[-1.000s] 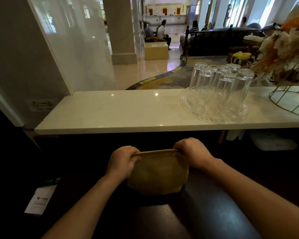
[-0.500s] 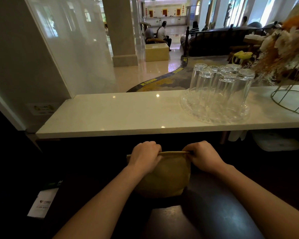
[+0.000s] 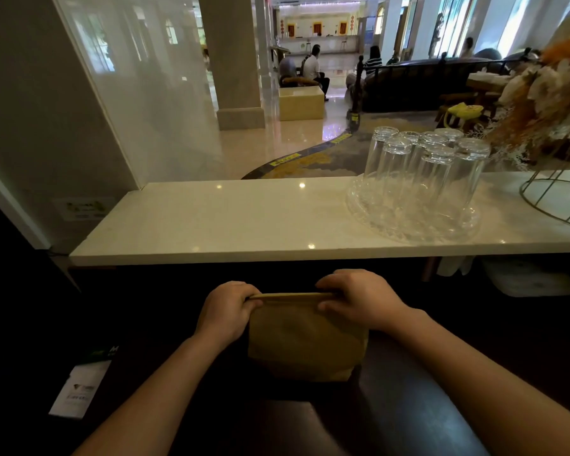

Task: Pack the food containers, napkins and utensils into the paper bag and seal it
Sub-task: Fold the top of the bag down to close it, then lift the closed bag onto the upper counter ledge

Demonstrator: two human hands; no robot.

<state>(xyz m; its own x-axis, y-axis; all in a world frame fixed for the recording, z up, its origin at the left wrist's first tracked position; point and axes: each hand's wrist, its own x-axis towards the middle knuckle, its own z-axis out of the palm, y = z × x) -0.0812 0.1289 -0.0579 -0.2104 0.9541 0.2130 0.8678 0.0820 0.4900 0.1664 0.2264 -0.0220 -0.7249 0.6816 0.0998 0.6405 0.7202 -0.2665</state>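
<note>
A brown paper bag (image 3: 305, 340) stands upright on the dark counter in front of me, its top edge folded flat. My left hand (image 3: 226, 311) pinches the left end of that folded top. My right hand (image 3: 359, 299) pinches the right end, thumb on the near face. The bag's inside is hidden; no containers, napkins or utensils show.
A white marble ledge (image 3: 211, 222) runs above and behind the bag. On it, at the right, stands a clear glass tray (image 3: 369, 209) of several upturned glasses, with a wire stand (image 3: 553, 195) and dried flowers beyond. A white card (image 3: 79, 390) lies at lower left.
My left hand slid along the bag's top: at the left end first, inward half a second ago, now back at the left end. The right hand stayed on the right end.
</note>
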